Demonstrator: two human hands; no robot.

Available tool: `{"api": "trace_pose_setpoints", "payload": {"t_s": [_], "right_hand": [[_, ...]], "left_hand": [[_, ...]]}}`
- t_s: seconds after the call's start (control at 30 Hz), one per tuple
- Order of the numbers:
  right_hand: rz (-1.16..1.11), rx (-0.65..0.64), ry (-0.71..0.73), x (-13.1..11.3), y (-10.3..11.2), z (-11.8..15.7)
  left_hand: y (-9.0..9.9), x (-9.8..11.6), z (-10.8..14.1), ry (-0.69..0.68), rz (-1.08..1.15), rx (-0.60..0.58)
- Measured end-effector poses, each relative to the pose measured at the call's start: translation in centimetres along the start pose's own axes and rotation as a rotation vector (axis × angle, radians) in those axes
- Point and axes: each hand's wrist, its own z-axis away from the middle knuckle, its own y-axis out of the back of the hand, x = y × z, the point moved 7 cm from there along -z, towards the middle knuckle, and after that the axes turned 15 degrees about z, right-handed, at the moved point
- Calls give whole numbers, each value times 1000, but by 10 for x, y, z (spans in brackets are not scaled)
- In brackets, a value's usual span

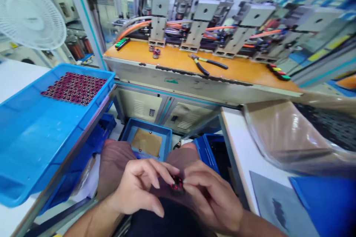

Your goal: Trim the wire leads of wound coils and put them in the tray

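In front of my lap, my right hand (213,194) pinches a small wound stator (177,185), dark with red windings, between thumb and fingers. My left hand (144,185) is beside it on the left, its thumb spread well away from the fingers. The left fingertips reach the stator's near-left side; whether they press on it I cannot tell. Fine details of the stator are blurred and partly covered by the fingers.
A blue tray (52,129) at left holds rows of similar parts. Pliers (205,62) and a few stators (156,53) lie on the orange bench (172,53) below the machine. A floor tray (169,137) sits between my knees; a plastic-wrapped box (272,129) stands right.
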Motion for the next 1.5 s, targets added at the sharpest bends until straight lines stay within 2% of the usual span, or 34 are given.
{"api": "trace_pose_setpoints", "payload": {"t_s": [0.07,0.13,0.23,0.3,0.47,0.67,0.73,0.83,0.93,1.07,1.17,1.27,1.33,1.5], "right_hand": [[88,-17,119,-9,1,0],[179,-7,204,-17,1,1],[230,-2,186,-19,-3,1],[225,25,166,-18,-3,1],[252,-7,221,-14,-6,5],[277,6,123,-5,-8,8],[298,11,87,-4,-9,5],[308,13,25,-1,-8,0],[262,26,16,0,-6,-2],[210,78,157,-7,-6,4],[209,113,267,-12,-7,8],[213,111,302,-15,-7,7],[242,106,282,-15,-5,2],[319,91,160,-10,-1,-6]], "left_hand": [[2,-7,-1,66,56,38],[6,-16,0,213,-16,96],[9,-29,5,482,-166,117],[9,-33,8,569,-191,114],[13,-31,7,495,-170,139],[14,-30,9,367,-108,163],[11,-24,9,287,-68,163],[7,-12,6,157,-33,134],[5,-5,3,96,31,86],[8,-6,-3,111,194,98],[11,-20,-3,313,115,117],[7,-33,3,524,30,66],[6,-31,2,499,-7,79],[0,-10,-5,248,-21,118]]}}
